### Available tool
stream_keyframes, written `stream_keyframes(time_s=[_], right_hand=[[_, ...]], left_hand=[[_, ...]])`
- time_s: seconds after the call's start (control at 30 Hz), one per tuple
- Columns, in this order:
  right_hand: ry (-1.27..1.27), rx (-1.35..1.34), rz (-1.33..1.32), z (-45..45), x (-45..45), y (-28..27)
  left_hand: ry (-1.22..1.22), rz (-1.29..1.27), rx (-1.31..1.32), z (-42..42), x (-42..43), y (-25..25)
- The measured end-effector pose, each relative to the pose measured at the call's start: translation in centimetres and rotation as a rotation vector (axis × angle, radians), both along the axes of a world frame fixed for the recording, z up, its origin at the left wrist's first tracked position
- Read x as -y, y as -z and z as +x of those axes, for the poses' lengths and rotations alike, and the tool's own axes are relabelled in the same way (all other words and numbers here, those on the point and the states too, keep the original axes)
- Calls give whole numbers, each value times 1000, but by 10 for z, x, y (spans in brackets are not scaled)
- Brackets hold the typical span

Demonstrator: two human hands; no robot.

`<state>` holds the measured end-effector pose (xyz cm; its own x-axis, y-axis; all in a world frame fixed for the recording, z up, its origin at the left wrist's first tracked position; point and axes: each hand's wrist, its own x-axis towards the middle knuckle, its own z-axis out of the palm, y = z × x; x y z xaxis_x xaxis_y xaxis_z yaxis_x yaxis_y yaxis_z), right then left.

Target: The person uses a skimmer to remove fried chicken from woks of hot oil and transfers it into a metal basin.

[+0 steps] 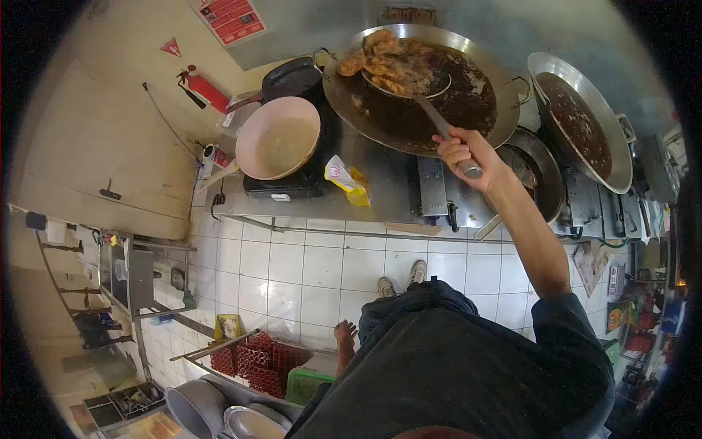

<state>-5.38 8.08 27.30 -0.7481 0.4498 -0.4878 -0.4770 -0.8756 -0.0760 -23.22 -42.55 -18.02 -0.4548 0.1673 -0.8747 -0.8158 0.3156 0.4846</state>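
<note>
My right hand [468, 155] is wrapped round the metal handle of a skimmer [430, 111]. The skimmer's round head is over the large wok [338, 110] and carries browned fried pieces [384, 55] that look like chicken. Dark oil [409, 130] with bits of foam fills the wok. Whether the skimmer's lower rim touches the oil, I cannot tell. Down by my side hangs my left hand [346, 331], its fingers apart and holding nothing, above the tiled floor.
A second wok of dark oil [578, 121] stands at the right, beside a smaller pan [537, 164]. Left are a pink pan [252, 139] on a burner, a black pan [291, 77] and a yellow-white packet [347, 181]. Red egg trays [267, 366] and pots [196, 410] are lower left.
</note>
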Motion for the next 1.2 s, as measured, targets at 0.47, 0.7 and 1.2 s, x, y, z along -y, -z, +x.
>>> stream_keyframes(time_s=[0.47, 0.7, 1.2], right_hand=[[37, 63, 109, 67, -37, 12], [6, 72, 253, 71, -51, 12], [50, -4, 187, 66, 6, -23]], left_hand=[[631, -315, -409, 20, 57, 105], [494, -232, -269, 11, 28, 99], [1098, 236, -769, -3, -136, -256]])
